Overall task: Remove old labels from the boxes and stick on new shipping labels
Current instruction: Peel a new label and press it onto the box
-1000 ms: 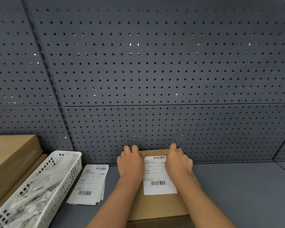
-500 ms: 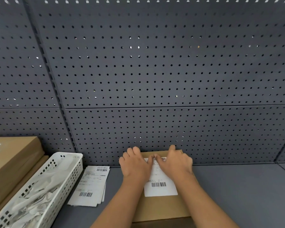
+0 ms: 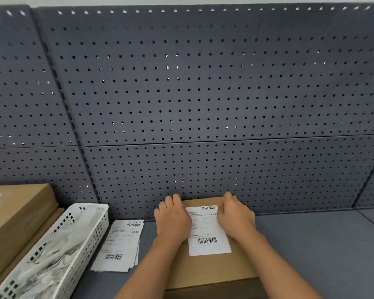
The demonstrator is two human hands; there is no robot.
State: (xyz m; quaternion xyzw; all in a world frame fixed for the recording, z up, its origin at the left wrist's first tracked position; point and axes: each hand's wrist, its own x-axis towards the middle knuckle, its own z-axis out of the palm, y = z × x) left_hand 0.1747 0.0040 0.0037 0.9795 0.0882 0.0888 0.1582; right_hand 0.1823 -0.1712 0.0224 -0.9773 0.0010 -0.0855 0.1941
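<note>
- A flat cardboard box (image 3: 212, 269) lies on the grey shelf (image 3: 311, 244), its far edge against the pegboard (image 3: 203, 93).
- A white label (image 3: 208, 234) lies on top of the box, towards its far end, with one barcode near its far edge and another near its near edge.
- The left hand (image 3: 173, 220) lies palm down on the box, covering the label's left edge. Its fingers are stretched out and flat, holding nothing, and their tips reach the far left corner of the box.
- The right hand (image 3: 235, 217) lies palm down over the label's right edge and the box beside it. Its fingers are laid out flat rather than curled round anything, and one fingertip reaches the far edge of the box.
- The middle strip and near end of the label show between the two hands.
- Both forearms come in from the bottom edge, one on each side of the box.
- A small stack of labels (image 3: 119, 244) lies on the shelf just left of the box, printed side up, with barcodes showing.
- Left of that stack a white slotted basket (image 3: 95, 231) stands at an angle and holds crumpled whitish paper (image 3: 50, 266).
- At the far left is a pile of boxes (image 3: 17, 208). The top one carries something white at the picture's edge, too cut off to make out.
</note>
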